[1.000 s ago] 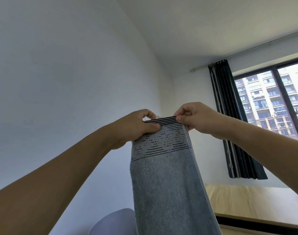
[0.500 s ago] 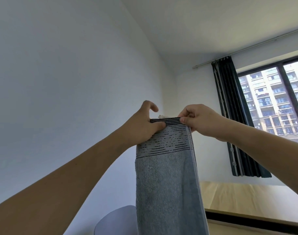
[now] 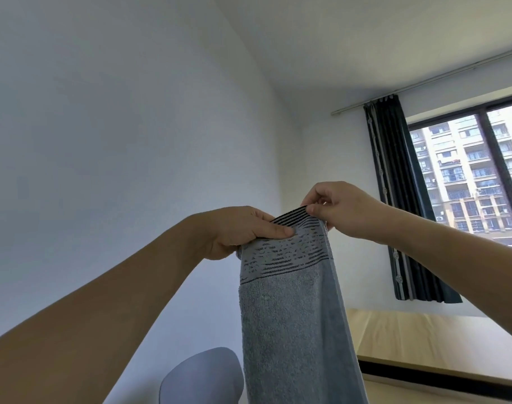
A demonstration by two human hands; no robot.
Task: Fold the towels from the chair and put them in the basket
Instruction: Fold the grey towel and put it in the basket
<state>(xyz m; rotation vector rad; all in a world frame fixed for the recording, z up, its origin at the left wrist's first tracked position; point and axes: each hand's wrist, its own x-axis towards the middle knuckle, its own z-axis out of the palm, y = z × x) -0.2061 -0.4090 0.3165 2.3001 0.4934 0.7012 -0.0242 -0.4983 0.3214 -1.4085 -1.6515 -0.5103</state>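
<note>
Two hands hold a grey towel [image 3: 292, 316] up high in front of a white wall [image 3: 103, 141]. The left hand [image 3: 237, 228] grips one top corner, thumb flat on the striped band. The right hand [image 3: 342, 208] pinches the other top corner with curled fingers. The towel hangs straight down, folded long. A chair back [image 3: 202, 377] peeks up below it. A dark curtain [image 3: 400, 205] hangs beside a window [image 3: 476, 176]. A pale wooden ledge [image 3: 424, 339] sits under it.
</note>
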